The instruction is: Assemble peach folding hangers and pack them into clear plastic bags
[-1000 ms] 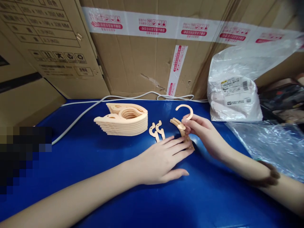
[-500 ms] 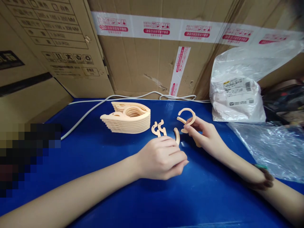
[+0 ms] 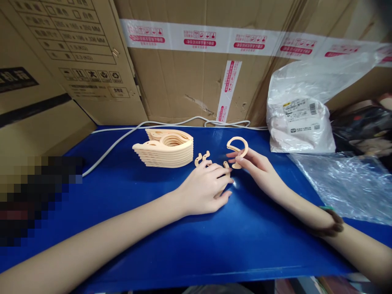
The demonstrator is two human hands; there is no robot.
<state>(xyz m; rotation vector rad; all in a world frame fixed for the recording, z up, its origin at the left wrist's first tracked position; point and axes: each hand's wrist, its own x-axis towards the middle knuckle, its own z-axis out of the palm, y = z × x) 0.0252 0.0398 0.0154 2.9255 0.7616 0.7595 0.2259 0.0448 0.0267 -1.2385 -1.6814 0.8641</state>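
Note:
In the head view my right hand (image 3: 259, 167) pinches a peach-coloured plastic hanger hook (image 3: 246, 143) between thumb and fingers, its curve upright. My left hand (image 3: 205, 188) is low over the blue table, palm down, fingers apart. Its fingertips are at a curved peach piece (image 3: 226, 165), mostly hidden below them; whether they touch it I cannot tell. Just behind that hand lie two small hooked peach pieces (image 3: 202, 157), partly covered. To their left stands a neat stack of folded peach plastic hangers (image 3: 170, 157).
Cardboard boxes (image 3: 180, 81) wall off the back and left. A white cable (image 3: 119, 139) runs along the table's rear. At the right sit a white plastic mailer bag (image 3: 301, 122) and a clear plastic sheet (image 3: 346, 183). The blue table (image 3: 183, 253) ends near me.
My left hand has opened its fingers from a loosely closed shape and reached slightly forward over the curved piece. The right hand still holds the hook, turned a little. The whole view has shifted slightly.

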